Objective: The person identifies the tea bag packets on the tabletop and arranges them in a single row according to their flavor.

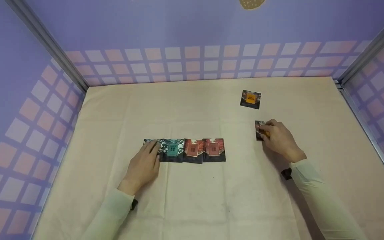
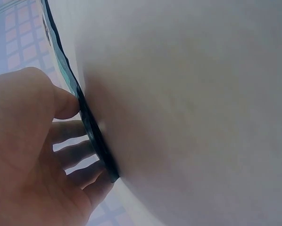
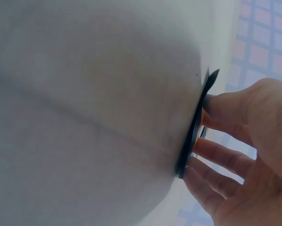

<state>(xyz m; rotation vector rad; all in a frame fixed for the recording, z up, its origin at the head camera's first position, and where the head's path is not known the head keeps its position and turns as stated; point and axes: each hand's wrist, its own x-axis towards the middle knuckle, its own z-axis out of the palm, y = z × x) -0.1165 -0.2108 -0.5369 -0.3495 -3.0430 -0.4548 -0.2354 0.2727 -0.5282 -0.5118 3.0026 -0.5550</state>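
Observation:
Several square sachets lie in an overlapping row, their labels facing up. The left hand [image 1: 142, 168] rests its fingertips on the leftmost teal sachet [image 1: 147, 141], covering most of it. From the left wrist view, thumb and fingers touch that sachet's dark edge [image 2: 97, 141], close over the cloth. Beside it lie another teal sachet [image 1: 173, 150] and two red sachets [image 1: 193, 150]. Farther right, the right hand [image 1: 280, 138] touches a dark sachet with an orange label [image 1: 258, 130], partly hidden by the fingers. In the right wrist view, one end of this sachet [image 3: 194, 134] curls upward under extended fingers.
Another dark sachet with an orange label [image 1: 251, 99] lies farther back on the right. A cream cloth [image 1: 192, 200] with fold lines covers the table. Purple walls with pink and white squares [image 1: 192, 51] stand behind and at both sides.

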